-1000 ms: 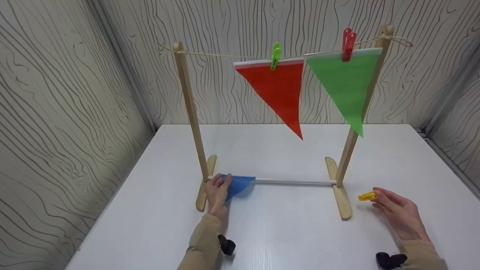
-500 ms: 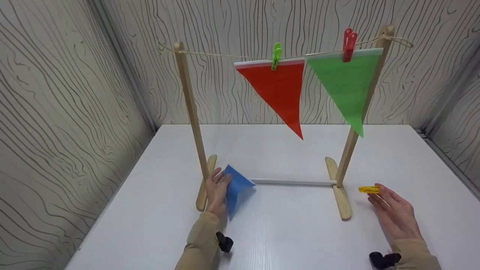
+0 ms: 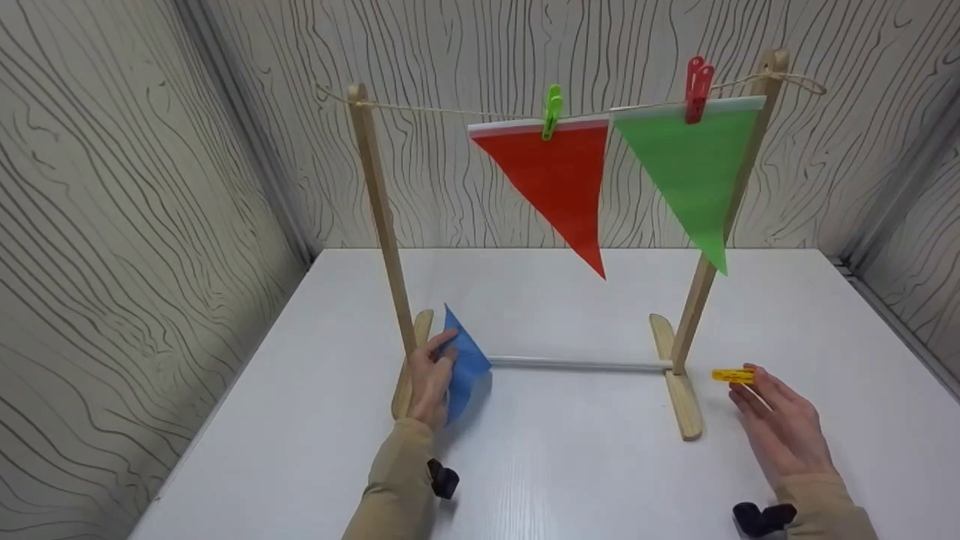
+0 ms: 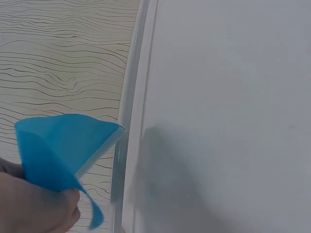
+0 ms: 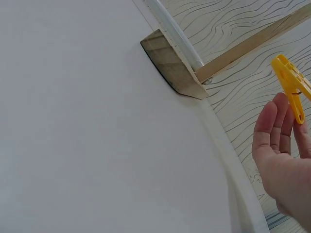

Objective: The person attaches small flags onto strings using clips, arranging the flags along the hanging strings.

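Observation:
My left hand (image 3: 431, 375) pinches a blue pennant flag (image 3: 467, 367) beside the stand's left foot. In the left wrist view the blue flag bends over the thumb, a pale strip along one edge. My right hand (image 3: 787, 420) pinches a yellow clothespin (image 3: 733, 376) to the right of the stand's right foot; the right wrist view shows its jaws pointing away from the fingers. A red flag (image 3: 559, 172) hangs from the string (image 3: 442, 111) by a lime-green clothespin (image 3: 553, 112). Right of it a green flag (image 3: 694, 157) hangs by a red clothespin (image 3: 697, 90).
The string runs between the left wooden post (image 3: 381, 217) and the right wooden post (image 3: 697, 300). A white rod (image 3: 577, 364) joins the posts low down. Wooden feet, such as the right foot (image 3: 684, 409), rest on the white table (image 3: 570, 465). Patterned panels stand behind and beside it.
My left hand has raised and turned the blue flag from lying low along the rod to tilted upward. The right hand has shifted slightly left and up, with the yellow clothespin now level.

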